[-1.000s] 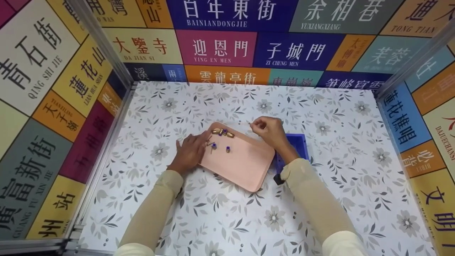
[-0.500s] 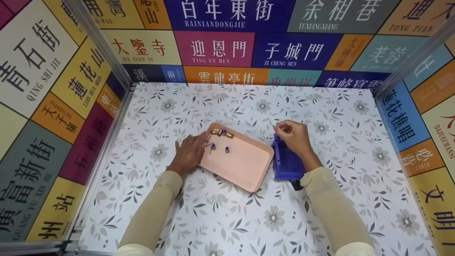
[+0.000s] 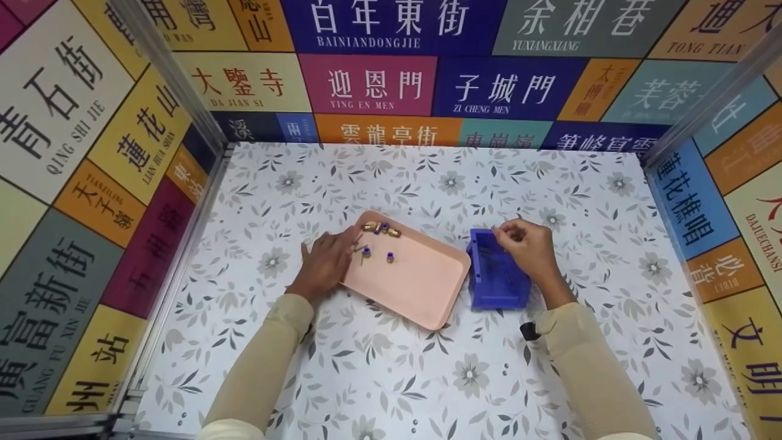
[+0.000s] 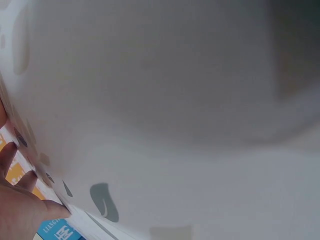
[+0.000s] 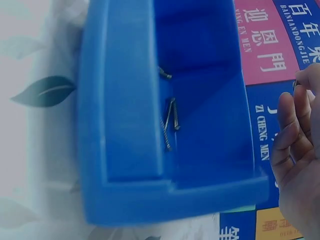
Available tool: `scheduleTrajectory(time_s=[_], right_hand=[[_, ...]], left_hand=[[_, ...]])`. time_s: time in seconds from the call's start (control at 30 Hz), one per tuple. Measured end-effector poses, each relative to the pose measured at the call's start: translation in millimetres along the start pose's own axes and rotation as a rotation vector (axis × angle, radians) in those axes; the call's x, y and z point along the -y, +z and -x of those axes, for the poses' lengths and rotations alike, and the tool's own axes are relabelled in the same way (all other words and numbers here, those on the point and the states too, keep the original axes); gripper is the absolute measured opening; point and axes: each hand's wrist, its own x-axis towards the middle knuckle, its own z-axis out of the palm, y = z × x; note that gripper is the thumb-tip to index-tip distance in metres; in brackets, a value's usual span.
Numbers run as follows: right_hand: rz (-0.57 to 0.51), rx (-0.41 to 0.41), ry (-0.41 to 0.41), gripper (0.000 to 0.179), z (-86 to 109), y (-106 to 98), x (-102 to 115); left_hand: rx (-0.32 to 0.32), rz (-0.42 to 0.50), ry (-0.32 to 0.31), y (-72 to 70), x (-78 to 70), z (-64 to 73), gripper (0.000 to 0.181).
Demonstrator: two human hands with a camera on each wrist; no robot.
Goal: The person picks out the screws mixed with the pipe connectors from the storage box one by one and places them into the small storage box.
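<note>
My left hand (image 3: 327, 261) lies at the left edge of the pink tray (image 3: 421, 293), fingers spread and fingertips right at its rim. In the left wrist view its fingers (image 4: 26, 181) touch the tabletop. Near those fingertips, a few thin screws (image 3: 361, 256) lie in the tray beside brass fittings (image 3: 390, 258) with blue collars. Over the far right corner of the blue bin (image 3: 498, 301), my right hand (image 3: 530, 247) pinches a small screw between thumb and forefinger, mostly hidden by the fingers. Several screws (image 5: 172, 115) lie on the bin floor.
The bin stands close to the tray's right end. More brass fittings (image 3: 382, 228) sit at the tray's far left corner. Lettered panels (image 3: 366, 85) wall in the flower-patterned table (image 3: 391, 379) at the back and sides.
My right hand has moved right from above the tray's far edge to the bin, carrying the screw. More of the bin now shows. The left hand has stayed at the tray.
</note>
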Motion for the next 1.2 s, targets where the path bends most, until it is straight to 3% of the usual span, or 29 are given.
scheduleTrajectory(time_s=[0.27,0.57,1.2], right_hand=[[0.043,0.011,0.032,0.012,11.8,-5,-10],[0.025,-0.012,0.037,0.012,14.2,-1,-15],[0.005,-0.016,0.023,0.011,15.6,0,-15]], left_hand=[[-0.004,0.018,0.007,-2.5,-1.0,2.3,0.053],[0.025,0.018,-0.015,-3.7,-3.9,1.6,0.053],[0.000,0.021,-0.010,-2.3,-2.1,1.6,0.053]])
